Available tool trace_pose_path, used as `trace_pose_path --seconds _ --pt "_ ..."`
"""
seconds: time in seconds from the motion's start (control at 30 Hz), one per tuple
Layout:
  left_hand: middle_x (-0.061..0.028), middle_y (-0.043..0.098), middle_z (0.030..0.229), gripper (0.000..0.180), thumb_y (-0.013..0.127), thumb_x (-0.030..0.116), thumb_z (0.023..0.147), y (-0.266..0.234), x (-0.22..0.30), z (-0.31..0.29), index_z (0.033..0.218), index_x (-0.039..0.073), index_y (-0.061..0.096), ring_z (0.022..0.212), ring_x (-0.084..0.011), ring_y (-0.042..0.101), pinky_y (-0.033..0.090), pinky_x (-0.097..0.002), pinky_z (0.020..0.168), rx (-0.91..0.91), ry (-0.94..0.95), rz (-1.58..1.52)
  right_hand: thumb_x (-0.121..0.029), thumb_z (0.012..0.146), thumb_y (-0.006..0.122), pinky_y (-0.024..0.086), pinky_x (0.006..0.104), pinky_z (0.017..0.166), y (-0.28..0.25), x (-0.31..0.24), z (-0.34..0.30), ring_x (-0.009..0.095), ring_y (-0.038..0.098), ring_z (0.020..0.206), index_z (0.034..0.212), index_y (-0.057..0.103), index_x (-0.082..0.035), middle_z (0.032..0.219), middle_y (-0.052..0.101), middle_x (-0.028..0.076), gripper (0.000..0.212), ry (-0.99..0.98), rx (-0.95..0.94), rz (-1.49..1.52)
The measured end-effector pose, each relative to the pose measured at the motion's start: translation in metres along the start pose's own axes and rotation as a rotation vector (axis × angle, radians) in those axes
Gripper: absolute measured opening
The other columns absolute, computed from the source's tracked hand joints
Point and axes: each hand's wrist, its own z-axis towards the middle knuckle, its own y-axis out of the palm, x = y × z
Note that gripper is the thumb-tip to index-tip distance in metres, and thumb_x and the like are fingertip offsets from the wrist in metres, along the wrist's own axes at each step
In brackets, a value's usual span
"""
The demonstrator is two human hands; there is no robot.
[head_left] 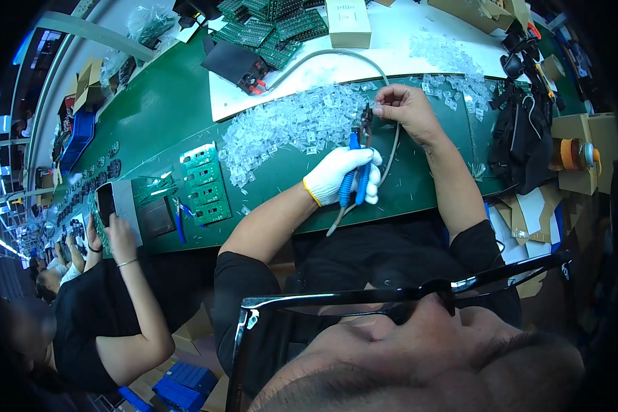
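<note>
Blue-handled cutters [356, 172] in gloved left hand [336, 177], jaws beside right hand [405, 110].

The gloved left hand [340, 177] has its grip closed around blue-handled pliers [357, 165], whose tip meets a small part pinched by the bare right hand [405, 110]. A grey cable [391, 147] runs under both hands. Clear plastic pieces [288, 127] lie heaped on the green bench [165, 110], beside green circuit boards [204, 184].

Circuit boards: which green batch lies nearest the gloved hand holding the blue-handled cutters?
The panel of green boards on the green mat, beside the gloved left hand. The other green boards are stacked at the far edge, behind the clear plastic parts.
</note>
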Motion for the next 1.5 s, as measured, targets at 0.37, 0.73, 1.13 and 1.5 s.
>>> trace_pose_path --seconds 0.37,0.73,1.13,1.5 --pt "-0.0241 0.071 0.115 0.058 0.065 0.041 0.100 -0.009 -0.003 0.007 0.136 -0.003 0.057 0.101 -0.0394 0.074 0.055 -0.0590 0.100 -0.127 -0.005 -0.030 -0.002 0.084 0.084 0.057 0.0250 0.081 0.003 -0.002 -0.002 0.010 0.069 0.087 0.103 0.074 -0.001 0.094 0.073 0.002 0.022 0.014 -0.006 -0.063" --pt "-0.0163 0.071 0.087 0.034 0.064 0.029 0.105 0.012 0.004 -0.003 0.119 -0.001 0.060 0.072 -0.0307 0.072 0.063 -0.0510 0.069 0.096 0.002 0.054 -0.002 0.083 0.085 0.057 0.0246 0.080 0.000 -0.005 -0.001 0.010 0.069 0.086 0.103 0.075 0.000 0.093 0.073 0.002 0.022 0.016 0.022 -0.104" --pt "-0.0232 0.071 0.108 0.044 0.063 0.038 0.102 0.001 0.004 0.002 0.126 0.000 0.061 0.097 -0.0418 0.073 0.058 -0.0613 0.093 -0.158 0.120 -0.205 -0.008 0.080 0.080 0.058 0.0397 0.081 -0.015 -0.018 -0.001 0.027 0.073 0.087 0.121 0.074 -0.007 0.112 0.073 0.013 0.041 -0.123 0.340 -0.701" --pt "-0.0231 0.071 0.114 0.055 0.066 0.043 0.098 0.012 0.003 0.009 0.131 -0.001 0.059 0.102 -0.0405 0.072 0.055 -0.0607 0.097 -0.194 0.103 -0.138 -0.011 0.089 0.064 0.056 0.0541 0.088 -0.065 0.010 0.012 0.042 0.070 0.102 0.102 0.076 -0.007 0.105 0.072 0.020 0.018 -0.126 0.616 -1.138"
